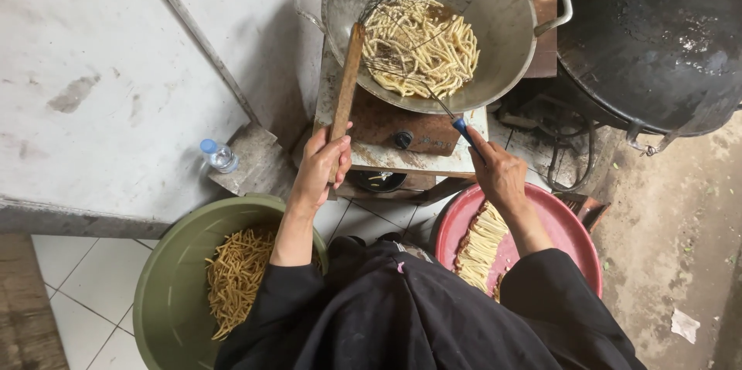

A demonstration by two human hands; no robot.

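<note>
— What do the hands hold?

— The left hand (318,165) is closed around a wooden paddle (346,80); the right hand (498,173) grips the blue handle of a wire skimmer (421,11). Both tools reach into the metal wok (510,22) full of pale dough sticks (421,45).

— And around the wok?

— Below it, left, a green basin (174,293) of fried sticks; below right, a red basin (564,223). A small bottle with blue cap (218,156) stands left of the wok.

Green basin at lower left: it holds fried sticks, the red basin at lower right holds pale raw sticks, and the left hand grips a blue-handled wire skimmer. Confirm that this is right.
One detail is wrong. In the head view the left hand grips a wooden handle; the blue-handled wire skimmer is in the right hand. The green basin with fried sticks and the red basin with pale raw sticks are as stated.
</note>
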